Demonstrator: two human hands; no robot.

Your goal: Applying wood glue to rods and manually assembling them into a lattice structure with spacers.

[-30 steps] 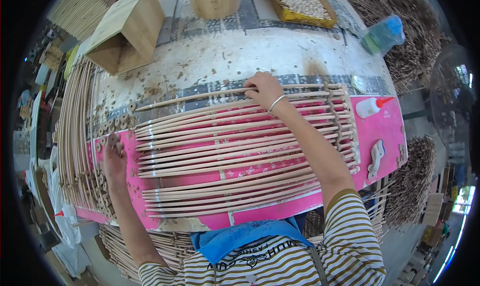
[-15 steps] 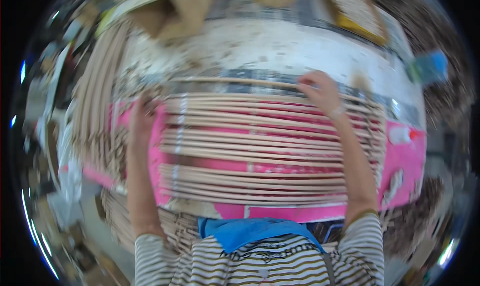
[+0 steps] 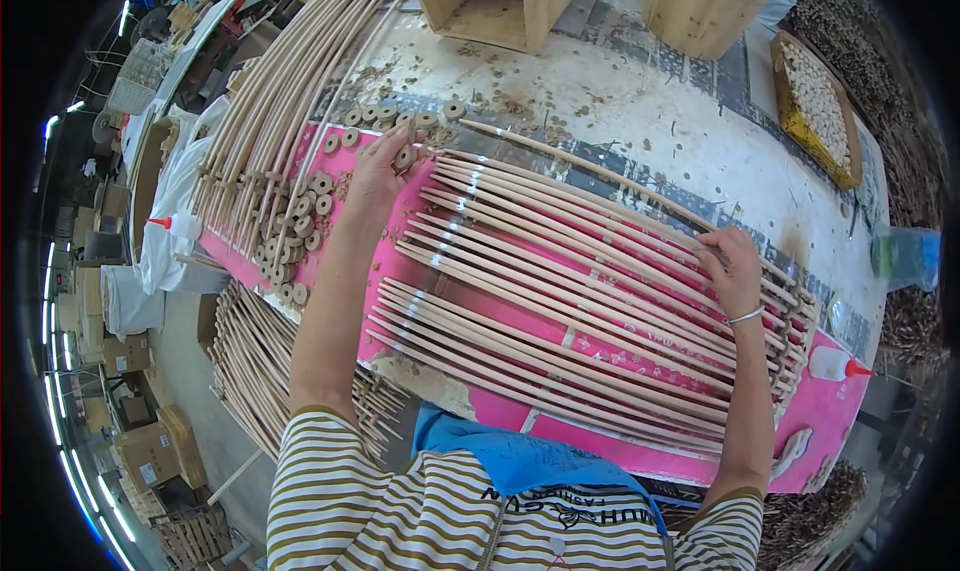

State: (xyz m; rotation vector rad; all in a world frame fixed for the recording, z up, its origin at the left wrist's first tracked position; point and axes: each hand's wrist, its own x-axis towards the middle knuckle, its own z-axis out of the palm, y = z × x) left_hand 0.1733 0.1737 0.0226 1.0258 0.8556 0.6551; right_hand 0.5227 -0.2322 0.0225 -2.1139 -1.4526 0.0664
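On the pink sheet [image 3: 490,408], long pale wooden rods [image 3: 560,261] lie side by side in a row, with wooden discs at their right ends. My left hand [image 3: 375,176] is closed with a small round wooden disc [image 3: 404,158] at its fingertips, just beyond the rods' left ends. At the row's far right, my right hand [image 3: 735,276] has its fingers curled down onto a rod; its fingertips are partly hidden. A separate rod [image 3: 590,166] lies along the far side of the row and reaches the right hand's knuckles. Loose holed discs [image 3: 303,226] are piled left of my left hand.
More rods [image 3: 290,81] lie at the left. A wooden box [image 3: 490,16] and a wooden bucket [image 3: 700,11] stand at the back. A yellow-sided tray [image 3: 815,111] of small pale pieces is far right. White glue bottles [image 3: 835,363] with red tips lie at both sides.
The view has turned, and the picture is sharper. My right hand has moved from the middle of the far rod toward the row's right end. A disc now shows in my left hand.
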